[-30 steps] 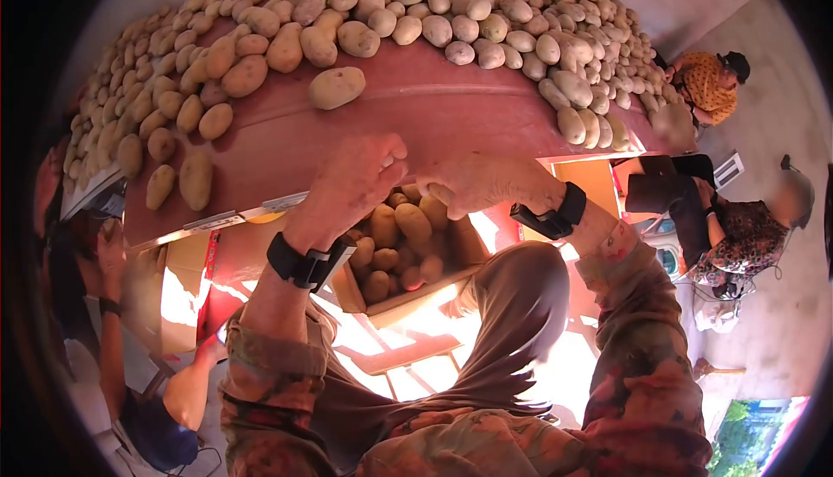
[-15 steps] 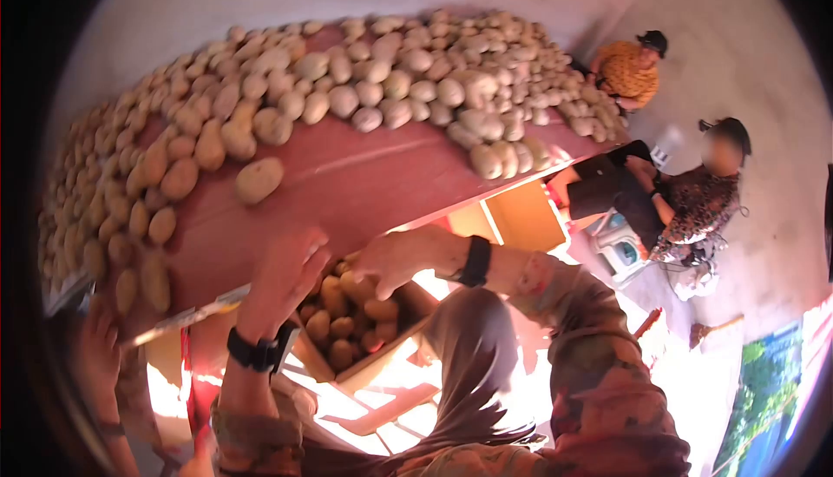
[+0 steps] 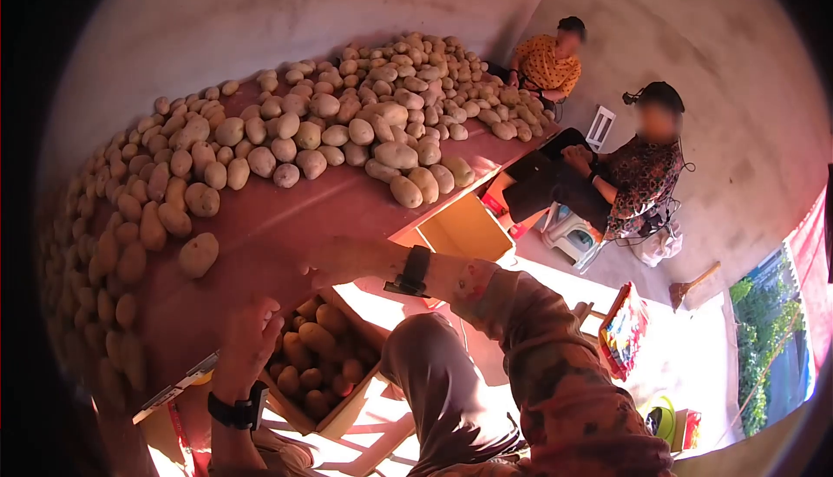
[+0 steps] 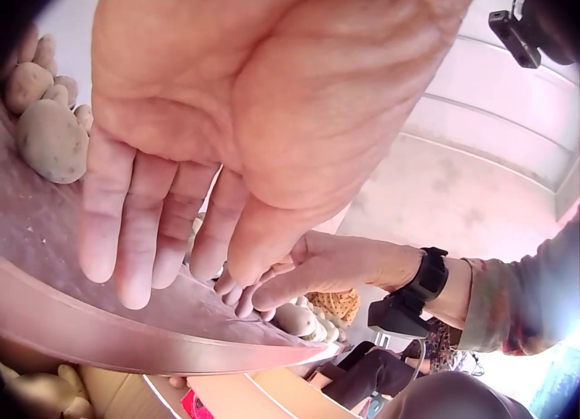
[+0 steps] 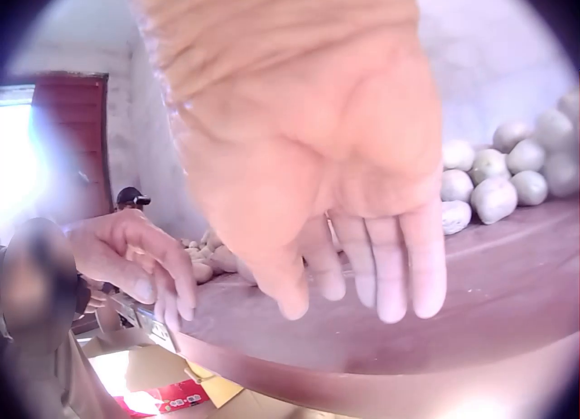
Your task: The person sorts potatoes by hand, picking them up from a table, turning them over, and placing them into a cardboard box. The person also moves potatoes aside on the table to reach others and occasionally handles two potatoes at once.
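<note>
My left hand point(image 3: 247, 338) hovers beside the left rim of a cardboard box point(image 3: 357, 401) of potatoes point(image 3: 314, 338), near the table edge. In the left wrist view its palm point(image 4: 263, 120) faces the camera, with nothing held and the fingers extended. My right hand point(image 3: 351, 260) reaches over the edge of the red-brown table point(image 3: 278, 225), on the far side of the box. Loosely straight fingers point(image 5: 390, 265) and a bare palm show in the right wrist view. A lone potato point(image 3: 199, 255) lies on the tabletop in front of the large potato pile point(image 3: 321, 112).
Another cardboard box point(image 3: 468, 225) stands against the table on the right. Two people, one in a patterned shirt point(image 3: 642, 173) and one in a yellow top point(image 3: 545, 65), sit farther along. A broom point(image 3: 694, 286) lies on the floor. My knee point(image 3: 434, 364) is beside the potato box.
The head view has swung to the right, so table, box and hands appear farther left. Both hands, close together with curled fingers over the box before, now sit farther apart with straighter fingers.
</note>
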Action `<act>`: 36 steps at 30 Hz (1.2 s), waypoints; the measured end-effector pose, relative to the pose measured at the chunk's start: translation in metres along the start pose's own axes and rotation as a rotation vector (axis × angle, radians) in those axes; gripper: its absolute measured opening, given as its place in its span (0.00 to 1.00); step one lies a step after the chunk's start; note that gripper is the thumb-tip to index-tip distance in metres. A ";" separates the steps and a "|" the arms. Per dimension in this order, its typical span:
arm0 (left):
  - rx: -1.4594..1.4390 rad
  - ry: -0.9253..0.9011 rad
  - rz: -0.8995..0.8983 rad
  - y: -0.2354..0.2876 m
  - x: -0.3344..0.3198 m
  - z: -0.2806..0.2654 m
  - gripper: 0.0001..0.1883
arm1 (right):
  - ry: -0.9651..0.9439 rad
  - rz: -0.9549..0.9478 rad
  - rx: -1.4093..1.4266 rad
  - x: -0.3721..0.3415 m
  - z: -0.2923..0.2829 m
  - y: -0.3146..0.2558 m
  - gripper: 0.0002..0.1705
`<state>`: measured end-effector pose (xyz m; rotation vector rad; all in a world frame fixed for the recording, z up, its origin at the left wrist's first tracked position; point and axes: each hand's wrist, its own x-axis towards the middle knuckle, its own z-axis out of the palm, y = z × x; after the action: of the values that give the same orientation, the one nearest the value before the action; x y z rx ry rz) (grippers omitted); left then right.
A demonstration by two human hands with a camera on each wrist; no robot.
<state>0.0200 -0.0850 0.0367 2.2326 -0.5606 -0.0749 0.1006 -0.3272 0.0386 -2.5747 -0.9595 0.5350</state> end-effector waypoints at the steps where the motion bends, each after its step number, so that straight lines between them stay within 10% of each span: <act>1: 0.004 0.000 0.002 -0.001 0.000 0.000 0.09 | 0.106 -0.019 0.015 0.001 0.002 0.010 0.19; 8: 0.010 0.027 0.022 -0.008 0.000 0.006 0.10 | 0.177 0.242 0.027 0.030 -0.010 0.047 0.15; 10: 0.056 0.045 0.014 -0.012 -0.004 0.006 0.10 | 0.482 0.010 0.326 0.051 0.034 0.114 0.16; 14: 0.200 0.027 0.051 -0.032 -0.003 0.015 0.11 | 0.242 0.156 -0.381 0.039 -0.004 0.070 0.25; 36: 0.421 0.006 -0.059 -0.037 -0.008 0.003 0.11 | 0.608 0.414 -0.258 0.143 -0.035 0.119 0.35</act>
<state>0.0257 -0.0628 0.0067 2.6570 -0.5451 0.0223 0.2826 -0.3219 -0.0151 -2.8984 -0.3026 -0.3017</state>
